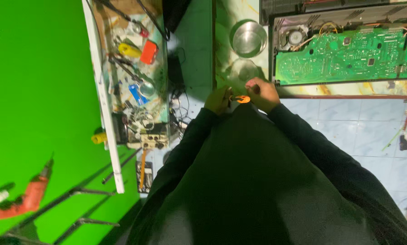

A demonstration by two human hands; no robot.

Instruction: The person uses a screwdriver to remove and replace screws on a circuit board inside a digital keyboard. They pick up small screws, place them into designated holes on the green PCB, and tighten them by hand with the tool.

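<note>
Dark sleeves and torso of the person are filling the near foreground, both arms reaching forward. The left hand (218, 100) and right hand (263, 93) are meeting close together over a small orange tool (243, 99), which is sitting between them, just above the table's (303, 90) near edge. The right hand's grip is closing narrow around the orange tool's end; the left hand is pinching something dark and thin at its other side, too small to identify, so exactly what its grip is holding I cannot tell.

Judged step: readying or adjusting the small orange hand tool, both hands working it, before it goes to the board. The next move likely calls for a steady pinch and fine finger control, since the part is tiny and held in the air.

On the table beyond the hands: an open device chassis with a green circuit board (344, 54), a small speaker (295, 37) at its left end, a steel bowl (249, 38), and a clear glass dish (243, 70) just beside the hands. To the left, a cluttered shelf (130, 68) of tools; an orange drill (28, 195) is lying against the green backdrop.
</note>
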